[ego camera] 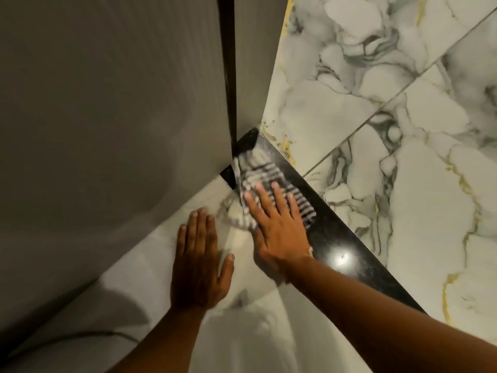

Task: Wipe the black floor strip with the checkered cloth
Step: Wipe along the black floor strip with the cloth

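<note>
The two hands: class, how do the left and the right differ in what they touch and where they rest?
The right hand presses flat on the checkered cloth over the black floor strip; the left hand touches no cloth and rests on the pale floor tile. The right reaches further forward than the left. Both lie palm down, fingers extended.

Grey panels [113, 103] meet white marble floor tiles [430, 184] veined gold.

A home interior, likely a doorway — glossy marble tiles [419, 184] with grey and gold veins are spreading right, a black strip [330, 238] is dividing floors, grey panels [107, 103] are rising left.
</note>
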